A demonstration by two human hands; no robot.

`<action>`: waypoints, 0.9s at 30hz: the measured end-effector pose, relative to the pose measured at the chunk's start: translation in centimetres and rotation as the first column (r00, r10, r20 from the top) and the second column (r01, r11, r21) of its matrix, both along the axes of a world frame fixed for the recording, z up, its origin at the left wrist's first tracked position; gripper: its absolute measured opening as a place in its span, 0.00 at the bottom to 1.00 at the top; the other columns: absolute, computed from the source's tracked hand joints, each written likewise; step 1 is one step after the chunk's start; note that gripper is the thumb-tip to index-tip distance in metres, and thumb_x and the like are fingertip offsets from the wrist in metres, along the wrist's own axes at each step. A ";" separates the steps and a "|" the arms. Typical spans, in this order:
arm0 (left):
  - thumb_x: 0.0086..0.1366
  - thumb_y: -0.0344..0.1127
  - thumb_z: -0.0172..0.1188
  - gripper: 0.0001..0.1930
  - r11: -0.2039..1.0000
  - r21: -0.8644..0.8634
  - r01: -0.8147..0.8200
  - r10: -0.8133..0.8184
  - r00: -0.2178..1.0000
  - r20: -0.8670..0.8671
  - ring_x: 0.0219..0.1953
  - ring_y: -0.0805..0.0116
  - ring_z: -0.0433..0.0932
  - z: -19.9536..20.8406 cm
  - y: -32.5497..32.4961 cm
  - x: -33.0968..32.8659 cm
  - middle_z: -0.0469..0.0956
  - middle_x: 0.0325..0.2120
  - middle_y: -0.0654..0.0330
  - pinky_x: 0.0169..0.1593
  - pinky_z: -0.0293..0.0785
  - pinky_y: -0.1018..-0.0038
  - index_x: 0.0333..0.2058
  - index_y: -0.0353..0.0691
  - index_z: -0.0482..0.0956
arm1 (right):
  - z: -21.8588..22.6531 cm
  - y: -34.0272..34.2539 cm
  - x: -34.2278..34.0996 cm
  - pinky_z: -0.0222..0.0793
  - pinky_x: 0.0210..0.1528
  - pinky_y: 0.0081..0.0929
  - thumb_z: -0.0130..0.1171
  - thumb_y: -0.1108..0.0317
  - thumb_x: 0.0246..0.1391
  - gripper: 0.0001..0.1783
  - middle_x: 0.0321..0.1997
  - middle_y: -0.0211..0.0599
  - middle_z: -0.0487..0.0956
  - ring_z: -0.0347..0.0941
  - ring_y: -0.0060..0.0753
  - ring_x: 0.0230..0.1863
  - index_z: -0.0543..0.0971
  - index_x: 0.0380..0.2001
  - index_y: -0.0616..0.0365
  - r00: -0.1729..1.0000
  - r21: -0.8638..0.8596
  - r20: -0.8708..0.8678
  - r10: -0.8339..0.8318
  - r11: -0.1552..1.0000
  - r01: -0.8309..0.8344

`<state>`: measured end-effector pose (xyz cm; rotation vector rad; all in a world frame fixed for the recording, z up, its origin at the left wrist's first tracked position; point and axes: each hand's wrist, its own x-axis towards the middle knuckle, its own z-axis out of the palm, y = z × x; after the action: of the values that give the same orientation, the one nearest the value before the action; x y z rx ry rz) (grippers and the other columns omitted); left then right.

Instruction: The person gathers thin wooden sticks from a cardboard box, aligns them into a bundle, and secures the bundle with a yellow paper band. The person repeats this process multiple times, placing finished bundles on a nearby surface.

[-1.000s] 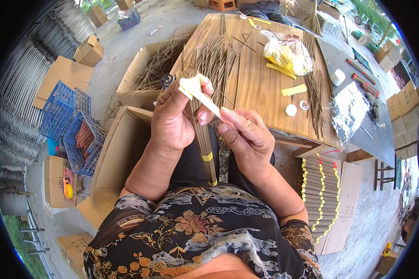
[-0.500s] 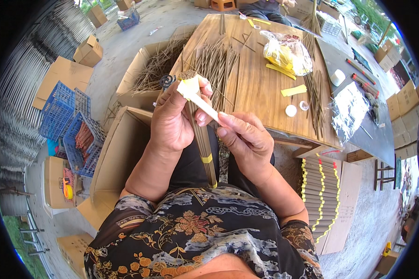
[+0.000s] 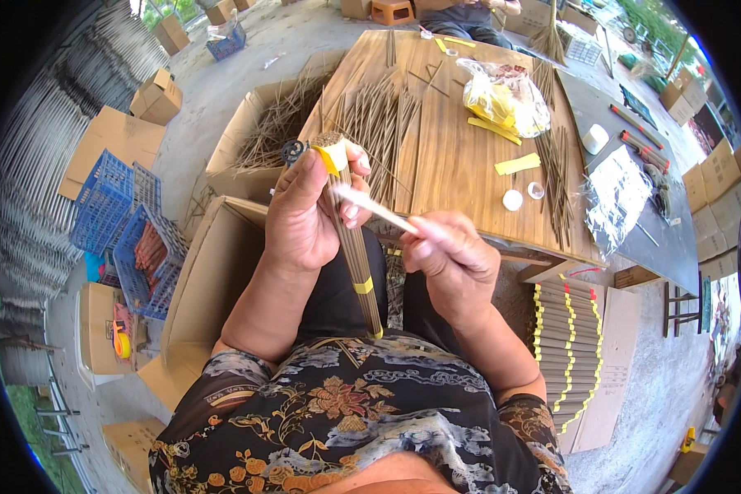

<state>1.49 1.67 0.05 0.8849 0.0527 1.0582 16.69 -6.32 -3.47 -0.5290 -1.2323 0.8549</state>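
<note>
My left hand (image 3: 299, 222) grips the upper part of a bundle of thin brown sticks (image 3: 354, 251), which slants down toward my lap. Yellow bands circle its middle and its lower end. A yellow paper strip (image 3: 331, 158) lies around the top, one end hanging loose by my left thumb. My right hand (image 3: 454, 257) pinches a narrow white strip (image 3: 383, 214) between thumb and fingers. That strip is smeared by motion; its far end passes in front of the bundle, and whether it touches cannot be told.
Loose sticks (image 3: 379, 111) and a plastic bag with yellow strips (image 3: 506, 103) lie on the wooden table (image 3: 445, 165). Cartons (image 3: 214, 263) and blue crates (image 3: 103, 202) stand at left. Yellow-banded bundles (image 3: 566, 354) rest on cardboard at right. Another person (image 3: 465, 18) sits beyond the table.
The white strip, earlier joined to the yellow paper at the bundle's top, has come away from it. My right hand has moved right and slightly down with it; yellow now shows there.
</note>
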 end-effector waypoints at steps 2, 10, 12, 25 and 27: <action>0.62 0.45 0.47 0.20 0.999 0.037 0.010 -0.010 1.000 -0.004 0.21 0.73 0.66 0.2 0.0 0.0 0.68 0.30 0.56 0.23 0.61 0.79 0.39 0.30 0.67 | -0.2 0.8 -0.1 0.65 0.29 0.14 0.54 0.77 0.49 0.13 0.34 0.34 0.72 0.68 0.19 0.28 0.76 0.41 0.60 0.991 -0.001 -0.120 -0.050 0.999 0.050; 0.61 0.44 0.49 0.20 1.000 0.027 -0.010 0.011 1.000 -0.023 0.21 0.73 0.67 -0.1 0.0 0.6 0.69 0.31 0.55 0.23 0.61 0.79 0.40 0.29 0.67 | -0.6 1.1 -0.4 0.64 0.35 0.13 0.56 0.77 0.47 0.15 0.35 0.31 0.72 0.68 0.20 0.34 0.76 0.41 0.57 1.000 -0.100 -0.012 -0.012 0.995 0.010; 0.61 0.44 0.49 0.20 0.998 0.054 -0.009 0.011 1.000 -0.027 0.21 0.73 0.67 -0.2 0.2 0.9 0.69 0.30 0.56 0.23 0.62 0.79 0.39 0.30 0.67 | -0.7 0.9 0.2 0.64 0.37 0.13 0.58 0.76 0.46 0.15 0.34 0.31 0.73 0.68 0.20 0.35 0.77 0.40 0.56 0.999 -0.093 0.048 -0.006 0.996 0.010; 0.63 0.41 0.47 0.17 0.938 0.235 -0.255 0.326 0.877 -0.353 0.20 0.74 0.65 0.1 0.0 2.1 0.66 0.30 0.56 0.22 0.61 0.81 0.38 0.30 0.66 | -13.0 4.2 14.0 0.63 0.33 0.15 0.56 0.72 0.49 0.09 0.31 0.31 0.73 0.68 0.20 0.30 0.77 0.35 0.61 0.376 -0.115 0.475 -0.796 0.368 0.923; 0.63 0.40 0.48 0.16 0.937 0.224 -0.268 0.336 0.869 -0.365 0.20 0.73 0.65 -0.1 0.0 2.7 0.66 0.29 0.55 0.22 0.62 0.81 0.38 0.29 0.66 | -14.9 4.9 15.2 0.63 0.33 0.17 0.57 0.70 0.48 0.10 0.30 0.32 0.74 0.69 0.24 0.30 0.78 0.35 0.59 0.172 0.062 0.633 -0.755 0.271 0.961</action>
<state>4.21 1.63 -0.06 1.2670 0.4656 1.1696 31.86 -1.46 -18.39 -1.7370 -0.9644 -0.2060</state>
